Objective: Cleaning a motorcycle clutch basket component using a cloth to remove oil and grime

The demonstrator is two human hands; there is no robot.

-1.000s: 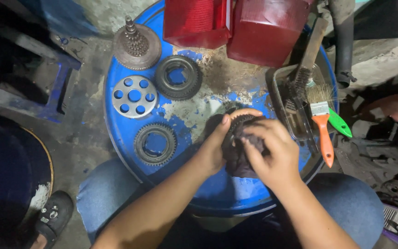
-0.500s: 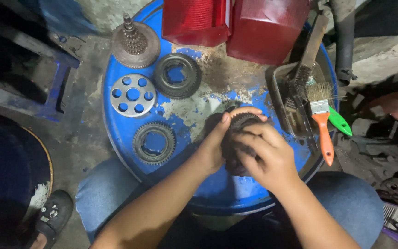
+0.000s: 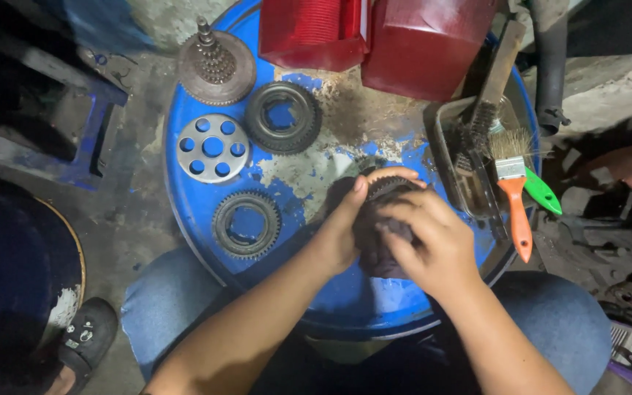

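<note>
- Your left hand [image 3: 345,230] cups the near-left rim of a dark toothed gear [image 3: 388,184], thumb stretched up along its edge; the fingers are clenched round it, grasping the part.
- Your right hand [image 3: 433,238] lies over the gear's face with fingers curled, pressing a dark wad, apparently a rag [image 3: 376,252], against it; the grasp is closed on that wad.
- Compared with one second ago, both hands have crept slightly to the left and the right fingers have curled further over the gear; the gear itself remains at the near-right part of the drum top. This reads as a wiping stroke in progress, with the teeth at the far edge not yet covered.
- The work surface is a blue drum lid [image 3: 199,212], its paint worn through to pale patches at the centre.
- On it, well apart from your hands: a perforated disc [image 3: 213,147], a ring gear [image 3: 246,224], a black toothed hub [image 3: 284,116] and a stepped shaft gear [image 3: 216,62].
- At the right edge, a tray [image 3: 444,139] holds a wire brush [image 3: 486,99] and an orange-handled paintbrush [image 3: 515,201].
- Two red containers [image 3: 374,36] stand at the far rim; the concrete floor [image 3: 137,212] around is grimy.
</note>
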